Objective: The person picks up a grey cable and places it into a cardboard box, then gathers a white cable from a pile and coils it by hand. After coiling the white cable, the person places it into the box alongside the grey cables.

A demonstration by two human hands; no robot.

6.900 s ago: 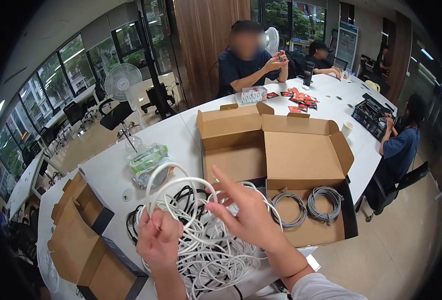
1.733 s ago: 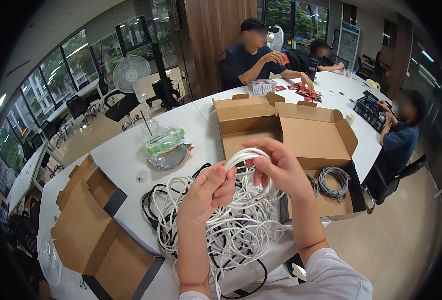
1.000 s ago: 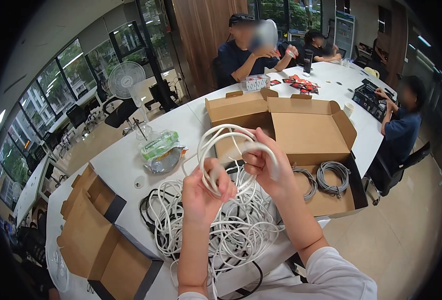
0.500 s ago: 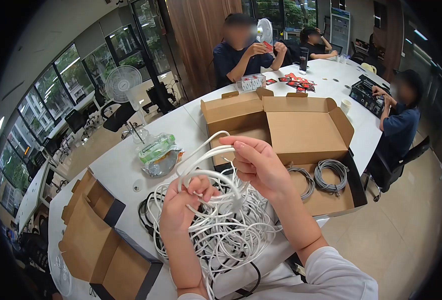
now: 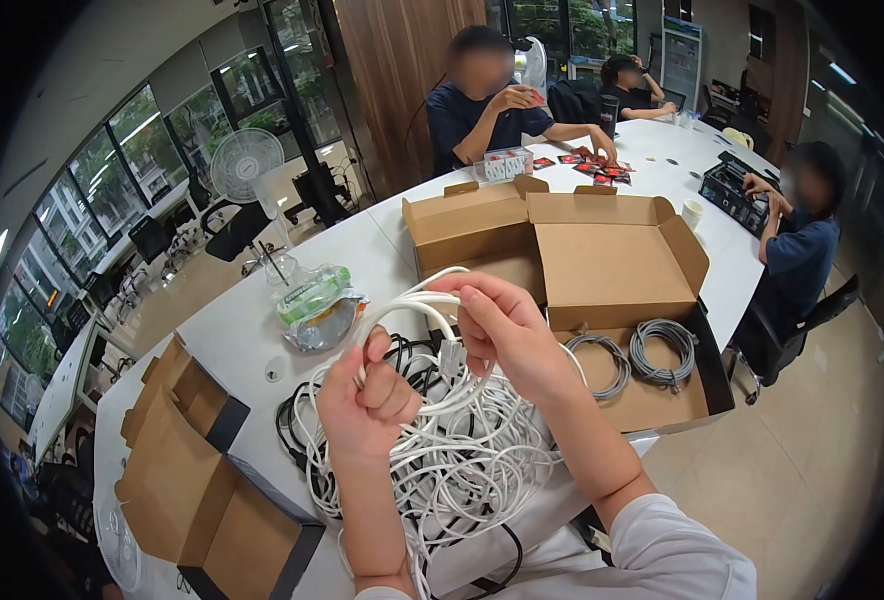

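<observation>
Left hand [image 5: 367, 395] clenched on a half-wound white cable [image 5: 417, 300], right hand [image 5: 507, 335] pinching the same loop above the tangled pile [image 5: 442, 460] near the table edge [image 5: 562, 480]. Two grey coils [image 5: 627, 355] already in the open cardboard box [image 5: 612, 270] at right; most of the pile apparently still unsorted. Little clear tabletop between boxes; open floor to the right.

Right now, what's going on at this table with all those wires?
A person holds loops of white cable in both hands, the left hand closed around one side, the right hand gripping the other, above a tangled cable pile. Two coiled grey cables lie in the open cardboard box beside it.
</observation>
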